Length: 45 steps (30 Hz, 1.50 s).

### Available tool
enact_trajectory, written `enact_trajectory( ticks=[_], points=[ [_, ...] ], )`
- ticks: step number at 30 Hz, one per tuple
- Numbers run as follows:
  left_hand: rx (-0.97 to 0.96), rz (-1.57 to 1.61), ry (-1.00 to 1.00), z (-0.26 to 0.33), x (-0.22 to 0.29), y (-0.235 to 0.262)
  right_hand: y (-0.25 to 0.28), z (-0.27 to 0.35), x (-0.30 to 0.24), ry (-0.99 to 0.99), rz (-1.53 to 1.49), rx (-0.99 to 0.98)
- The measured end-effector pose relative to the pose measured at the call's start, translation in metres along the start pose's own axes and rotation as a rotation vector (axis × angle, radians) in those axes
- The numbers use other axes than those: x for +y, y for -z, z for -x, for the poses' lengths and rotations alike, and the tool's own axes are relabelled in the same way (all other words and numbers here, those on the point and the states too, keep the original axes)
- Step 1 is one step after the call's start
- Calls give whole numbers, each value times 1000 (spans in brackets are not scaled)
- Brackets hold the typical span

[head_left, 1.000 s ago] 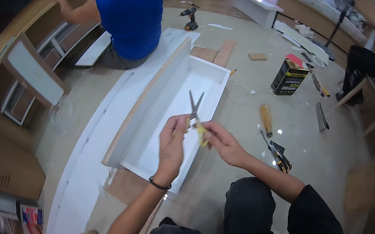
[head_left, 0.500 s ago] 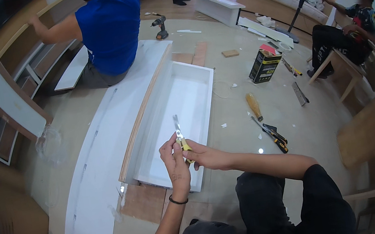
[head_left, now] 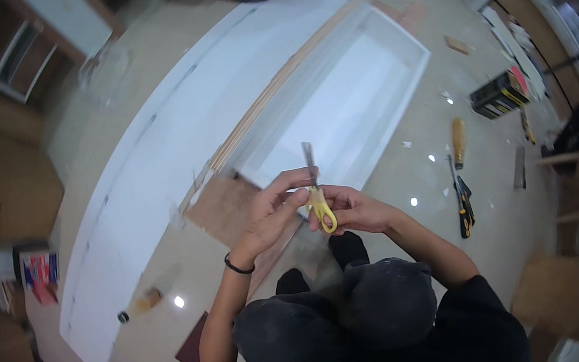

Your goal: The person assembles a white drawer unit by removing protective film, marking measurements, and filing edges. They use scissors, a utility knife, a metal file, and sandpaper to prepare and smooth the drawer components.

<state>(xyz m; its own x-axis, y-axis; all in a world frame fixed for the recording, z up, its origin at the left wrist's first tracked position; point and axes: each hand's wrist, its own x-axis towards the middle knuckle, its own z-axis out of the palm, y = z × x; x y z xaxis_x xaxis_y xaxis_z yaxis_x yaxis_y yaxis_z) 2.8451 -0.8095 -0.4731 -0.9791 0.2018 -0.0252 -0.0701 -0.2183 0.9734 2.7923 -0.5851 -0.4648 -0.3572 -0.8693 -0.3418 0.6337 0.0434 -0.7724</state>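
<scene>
Scissors [head_left: 317,196] are shifting toward us by the white box [head_left: 342,104]; right fingers [head_left: 345,210] are curling round handles, left fingers [head_left: 288,180] half-open beside blades, hold unclear; we're seeing nothing cut, remainder unclear.

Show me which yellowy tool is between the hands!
The yellow-handled metal scissors, between left hand and right hand; the slim black-and-yellow tool lies on beige floor.

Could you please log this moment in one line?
left hand: at scissors; right hand: holding yellow handles; blades: pointing forward; ahead: white box
</scene>
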Motion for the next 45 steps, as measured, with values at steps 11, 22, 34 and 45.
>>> enact_trajectory(
  ticks=[11,22,34,45],
  points=[
    [881,-570,-209,29,-36,74,-21,-87,-15,693,1518,444],
    [835,-138,-367,8,-70,84,-45,-109,-20,702,1793,515],
    [850,-153,-412,3,-77,85,-60,-114,-18,529,1883,539],
    [908,-164,-407,2,-76,76,-57,-117,-18,574,1835,524]
  ],
)
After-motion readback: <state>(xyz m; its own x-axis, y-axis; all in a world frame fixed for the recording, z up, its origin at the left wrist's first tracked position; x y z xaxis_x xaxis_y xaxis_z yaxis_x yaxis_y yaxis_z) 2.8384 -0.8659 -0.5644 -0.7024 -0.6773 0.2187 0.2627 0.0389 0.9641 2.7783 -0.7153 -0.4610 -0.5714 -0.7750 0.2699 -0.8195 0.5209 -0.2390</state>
